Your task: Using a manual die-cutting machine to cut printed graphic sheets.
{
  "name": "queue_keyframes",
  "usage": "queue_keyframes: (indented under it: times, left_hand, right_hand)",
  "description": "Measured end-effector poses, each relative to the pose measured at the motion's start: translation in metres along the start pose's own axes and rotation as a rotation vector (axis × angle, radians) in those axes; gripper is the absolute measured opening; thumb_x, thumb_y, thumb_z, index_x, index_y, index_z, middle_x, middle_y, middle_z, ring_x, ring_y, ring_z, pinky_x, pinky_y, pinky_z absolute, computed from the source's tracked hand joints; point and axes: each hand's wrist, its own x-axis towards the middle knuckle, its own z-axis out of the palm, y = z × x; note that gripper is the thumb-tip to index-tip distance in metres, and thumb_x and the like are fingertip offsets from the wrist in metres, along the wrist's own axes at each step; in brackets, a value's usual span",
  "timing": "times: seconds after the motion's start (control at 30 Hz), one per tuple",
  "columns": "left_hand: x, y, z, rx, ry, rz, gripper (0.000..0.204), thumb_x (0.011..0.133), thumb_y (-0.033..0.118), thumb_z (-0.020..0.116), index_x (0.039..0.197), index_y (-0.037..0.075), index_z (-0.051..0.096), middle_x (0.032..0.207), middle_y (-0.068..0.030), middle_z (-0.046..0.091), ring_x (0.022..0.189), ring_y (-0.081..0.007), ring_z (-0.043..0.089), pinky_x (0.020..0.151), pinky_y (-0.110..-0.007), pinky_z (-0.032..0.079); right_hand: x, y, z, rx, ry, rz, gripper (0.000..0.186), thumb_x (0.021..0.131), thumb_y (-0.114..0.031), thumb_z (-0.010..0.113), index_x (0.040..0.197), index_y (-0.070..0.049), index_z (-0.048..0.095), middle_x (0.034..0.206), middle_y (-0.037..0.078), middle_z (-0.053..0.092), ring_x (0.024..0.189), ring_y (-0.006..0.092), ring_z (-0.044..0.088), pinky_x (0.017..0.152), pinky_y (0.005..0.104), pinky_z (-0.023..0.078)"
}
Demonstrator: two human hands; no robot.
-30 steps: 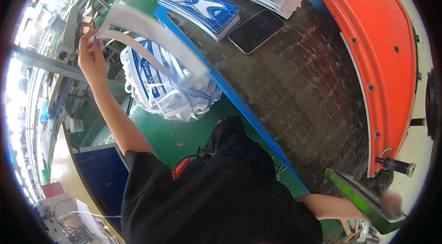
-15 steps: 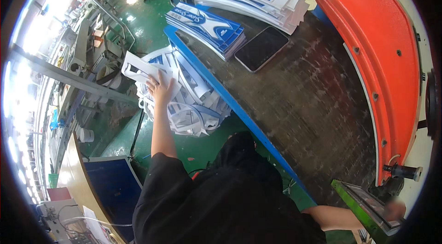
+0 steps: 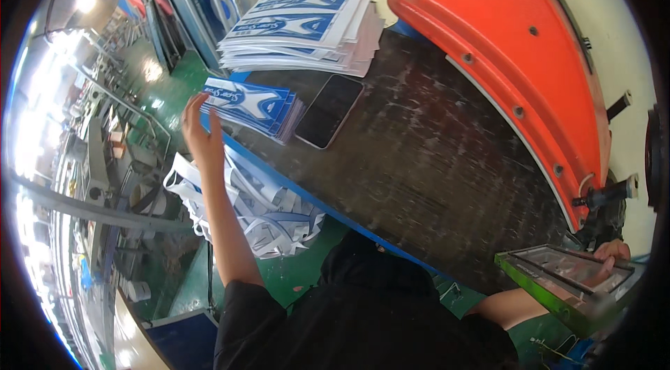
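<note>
The left hand (image 3: 202, 131), its grip loosely spread, is beside the blue-and-white printed paper stack (image 3: 246, 103) on the dark, blue-edged tabletop (image 3: 426, 160). The right hand (image 3: 612, 253) clasps a green-sided rectangular frame (image 3: 541, 292). Crumpled white paper scraps (image 3: 283, 222) bulge below; any container is indistinct.

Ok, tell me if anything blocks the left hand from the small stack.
Nothing visible does. The left hand is right by the left end of the small stack; whether it touches is unclear. The phone lies on the stack's other side, out of the way.
</note>
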Motion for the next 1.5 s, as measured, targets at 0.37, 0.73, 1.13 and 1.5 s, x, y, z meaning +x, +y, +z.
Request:
queue_keyframes:
  times: [0.37,0.73,1.13,1.5]
  left_hand:
    - [0.12,0.048,0.138,0.17,-0.589,0.645,0.02,0.086,0.019,0.064,0.105,0.015,0.07,0.099,-0.0086,0.071,0.095,-0.0286,0.063,0.093,-0.045,0.043]
    - [0.075,0.181,0.101,-0.12,-0.016,0.671,0.019,0.087,0.007,0.055,0.103,0.007,0.065,0.101,-0.0083,0.067,0.085,-0.0282,0.063,0.072,-0.041,0.046]
    - [-0.076,0.218,0.091,-0.165,-1.213,0.867,0.068,0.088,0.058,0.057,0.145,0.025,0.04,0.152,-0.0256,0.025,0.14,-0.0482,0.023,0.111,-0.06,0.024]
    - [-0.107,0.207,0.106,-0.536,-1.215,0.885,0.076,0.08,0.065,0.062,0.144,0.029,0.043,0.157,-0.0229,0.01,0.143,-0.0493,0.005,0.113,-0.062,0.01]
  right_hand:
    - [0.0,0.007,0.029,0.011,0.326,-0.076,0.038,0.088,-0.022,0.049,0.114,0.006,0.049,0.067,0.006,0.041,0.061,0.0138,0.039,0.057,0.0264,0.037]
    - [-0.013,0.012,0.003,-0.05,0.125,-0.097,0.038,0.087,-0.015,0.054,0.119,0.004,0.045,0.07,0.004,0.043,0.063,0.0121,0.041,0.061,0.0277,0.041]
    - [-0.006,-0.002,0.021,-0.115,0.258,-0.006,0.042,0.09,-0.032,0.055,0.112,0.003,0.046,0.073,0.005,0.044,0.061,0.012,0.041,0.058,0.0274,0.039]
    - [-0.022,0.065,-0.046,0.15,-0.327,-0.097,0.038,0.096,-0.027,0.04,0.112,0.006,0.048,0.076,0.009,0.047,0.063,0.0159,0.048,0.061,0.0264,0.044]
